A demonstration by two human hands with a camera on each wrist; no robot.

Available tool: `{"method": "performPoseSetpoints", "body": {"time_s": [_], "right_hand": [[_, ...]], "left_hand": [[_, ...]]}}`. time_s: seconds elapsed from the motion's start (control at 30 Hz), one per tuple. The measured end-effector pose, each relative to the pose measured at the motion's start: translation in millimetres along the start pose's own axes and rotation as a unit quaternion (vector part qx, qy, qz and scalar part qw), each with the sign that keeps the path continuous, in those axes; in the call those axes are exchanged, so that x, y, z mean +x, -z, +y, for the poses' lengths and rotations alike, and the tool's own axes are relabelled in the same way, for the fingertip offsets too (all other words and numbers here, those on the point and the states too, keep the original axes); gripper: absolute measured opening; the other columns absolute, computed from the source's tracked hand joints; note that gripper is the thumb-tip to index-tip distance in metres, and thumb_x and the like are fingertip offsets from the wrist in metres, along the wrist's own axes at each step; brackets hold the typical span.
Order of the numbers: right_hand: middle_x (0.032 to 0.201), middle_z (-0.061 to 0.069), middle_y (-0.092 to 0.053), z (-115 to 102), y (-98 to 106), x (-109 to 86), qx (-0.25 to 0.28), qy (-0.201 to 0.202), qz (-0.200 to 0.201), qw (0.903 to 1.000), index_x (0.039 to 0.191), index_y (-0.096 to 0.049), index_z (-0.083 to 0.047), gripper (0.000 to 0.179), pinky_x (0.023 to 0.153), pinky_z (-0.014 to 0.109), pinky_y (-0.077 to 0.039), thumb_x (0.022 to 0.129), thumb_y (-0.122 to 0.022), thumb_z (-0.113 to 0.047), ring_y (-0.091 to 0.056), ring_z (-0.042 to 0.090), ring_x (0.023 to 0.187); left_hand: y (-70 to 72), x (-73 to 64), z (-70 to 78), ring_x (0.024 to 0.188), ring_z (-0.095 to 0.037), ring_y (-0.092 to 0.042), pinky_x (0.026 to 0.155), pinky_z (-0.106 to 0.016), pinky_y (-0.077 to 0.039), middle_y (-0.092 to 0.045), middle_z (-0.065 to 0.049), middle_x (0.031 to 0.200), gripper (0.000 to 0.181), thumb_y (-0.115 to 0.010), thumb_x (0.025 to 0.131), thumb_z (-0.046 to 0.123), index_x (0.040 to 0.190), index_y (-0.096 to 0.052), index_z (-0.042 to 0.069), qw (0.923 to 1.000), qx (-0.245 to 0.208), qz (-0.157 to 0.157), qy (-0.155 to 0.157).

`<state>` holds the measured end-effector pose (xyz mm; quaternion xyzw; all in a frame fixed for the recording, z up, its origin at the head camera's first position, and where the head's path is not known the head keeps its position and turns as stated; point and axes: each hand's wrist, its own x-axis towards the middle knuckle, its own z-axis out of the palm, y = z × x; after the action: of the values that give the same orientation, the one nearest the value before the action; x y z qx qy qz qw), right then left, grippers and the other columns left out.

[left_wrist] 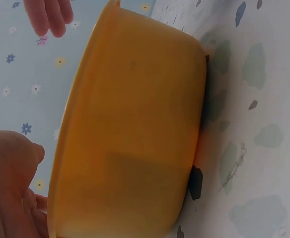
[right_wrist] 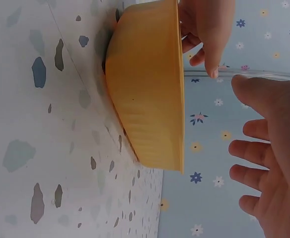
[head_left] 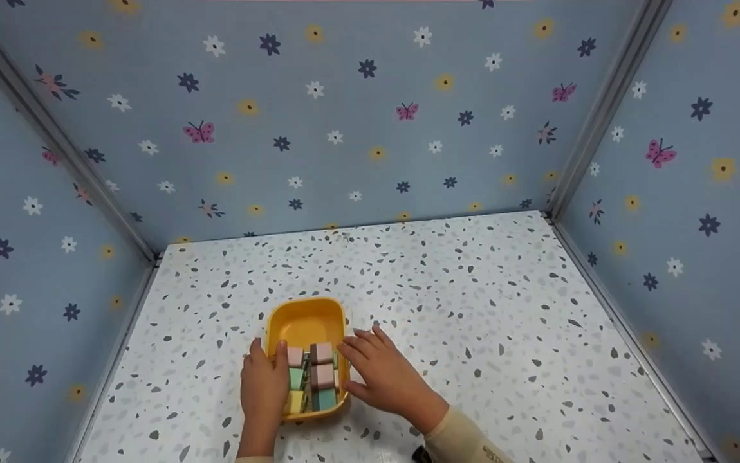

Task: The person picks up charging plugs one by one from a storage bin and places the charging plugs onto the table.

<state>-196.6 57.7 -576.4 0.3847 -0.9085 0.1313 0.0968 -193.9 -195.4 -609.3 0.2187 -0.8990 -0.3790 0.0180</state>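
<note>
No text, label, brand or number is coming through readably in the head view or either wrist view. Closest thing: the beige right sleeve (head_left: 460,438) is showing a small dark marking (head_left: 491,454) at the bottom edge of the head view, sitting too small and blurred for making out letters.
</note>
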Motion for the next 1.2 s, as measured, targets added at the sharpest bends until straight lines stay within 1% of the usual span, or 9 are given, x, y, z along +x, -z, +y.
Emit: {"method": "performPoseSetpoints", "body": {"time_s": [0.13,0.27,0.4,0.53,0.63,0.77,0.9,1.0,1.2], "right_hand": [[0.143,-0.001,-0.058,-5.0,-6.3,6.8,-0.005,0.001,-0.019,0.9998,0.148,-0.053,-0.016,0.064,0.122,0.047,-0.027,0.094,-0.071,-0.046,-0.049,0.021,0.138],[0.138,-0.003,-0.06,-9.8,-12.9,14.8,-0.014,0.01,-0.025,0.9995,0.145,-0.055,-0.018,0.058,0.121,0.047,-0.029,0.094,-0.071,-0.041,-0.052,0.017,0.133],[0.133,-0.003,-0.062,-15.1,-17.9,24.5,-0.013,0.017,-0.013,0.9997,0.139,-0.06,-0.018,0.049,0.12,0.045,-0.031,0.094,-0.071,-0.034,-0.055,0.015,0.128],[0.125,-0.004,-0.065,-19.4,-23.6,32.1,-0.014,0.03,0.005,0.9994,0.132,-0.065,-0.017,0.039,0.115,0.039,-0.038,0.096,-0.07,-0.027,-0.059,0.014,0.12],[0.122,-0.005,-0.066,-21.5,-27.7,35.5,-0.013,0.035,-0.002,0.9993,0.132,-0.066,-0.017,0.037,0.111,0.035,-0.041,0.096,-0.069,-0.027,-0.059,0.014,0.116],[0.12,-0.005,-0.065,-23.1,-33.3,39.1,-0.022,0.029,-0.023,0.9991,0.133,-0.066,-0.017,0.036,0.108,0.032,-0.043,0.099,-0.065,-0.028,-0.058,0.013,0.113],[0.115,-0.004,-0.065,-22.8,-39.8,41.8,-0.046,0.031,-0.025,0.9981,0.128,-0.068,-0.016,0.032,0.104,0.031,-0.045,0.099,-0.064,-0.029,-0.057,0.013,0.106],[0.11,-0.004,-0.065,-23.5,-42.5,43.0,-0.057,0.032,-0.024,0.9976,0.124,-0.07,-0.016,0.031,0.1,0.031,-0.046,0.097,-0.066,-0.03,-0.056,0.013,0.102],[0.104,-0.004,-0.061,-26.8,-44.9,44.9,-0.057,0.025,-0.032,0.9976,0.118,-0.07,-0.015,0.028,0.097,0.032,-0.046,0.094,-0.067,-0.027,-0.053,0.014,0.096]], "left_hand": [[1.4,1.7,-0.6,0.13,-0.049,-0.049,0.105,-0.062,-0.04,-0.046,-0.033,0.141,0.087,-0.026,0.104,0.067,0.153,-0.032,-0.005,1.0,-0.001,0.0,0.004],[3.6,3.6,-3.7,0.114,-0.041,-0.057,0.095,-0.057,-0.045,-0.054,-0.027,0.127,0.059,-0.033,0.111,0.046,0.139,-0.045,-0.005,0.9999,-0.002,0.009,0.012],[4.8,7.7,-10.2,0.098,-0.035,-0.058,0.084,-0.051,-0.046,-0.056,-0.024,0.115,0.036,-0.038,0.112,0.029,0.127,-0.047,-0.003,0.9999,-0.004,0.01,0.005],[5.1,12.7,-16.6,0.1,-0.034,-0.059,0.086,-0.05,-0.047,-0.06,-0.024,0.119,0.037,-0.038,0.111,0.028,0.133,-0.045,-0.002,0.9998,-0.011,-0.013,-0.003],[3.7,16.0,-18.6,0.101,-0.032,-0.06,0.086,-0.05,-0.048,-0.062,-0.023,0.12,0.038,-0.036,0.112,0.029,0.134,-0.045,-0.001,0.9995,-0.013,-0.028,0.003],[-0.3,18.2,-19.4,0.089,-0.028,-0.059,0.077,-0.045,-0.048,-0.065,-0.018,0.107,0.036,-0.034,0.113,0.033,0.127,-0.046,0.002,0.9992,-0.009,-0.035,0.018],[-3.2,18.0,-21.3,0.08,-0.025,-0.055,0.069,-0.041,-0.045,-0.062,-0.014,0.095,0.037,-0.031,0.113,0.036,0.121,-0.046,0.003,0.999,-0.004,-0.039,0.022],[-2.5,17.9,-22.2,0.078,-0.025,-0.054,0.067,-0.041,-0.044,-0.06,-0.014,0.092,0.04,-0.027,0.113,0.038,0.12,-0.045,0.002,0.9983,0.008,-0.051,0.025],[0.5,19.6,-23.1,0.079,-0.026,-0.054,0.068,-0.042,-0.043,-0.06,-0.015,0.093,0.045,-0.022,0.113,0.04,0.118,-0.047,0.002,0.9963,0.035,-0.072,0.032]]}}
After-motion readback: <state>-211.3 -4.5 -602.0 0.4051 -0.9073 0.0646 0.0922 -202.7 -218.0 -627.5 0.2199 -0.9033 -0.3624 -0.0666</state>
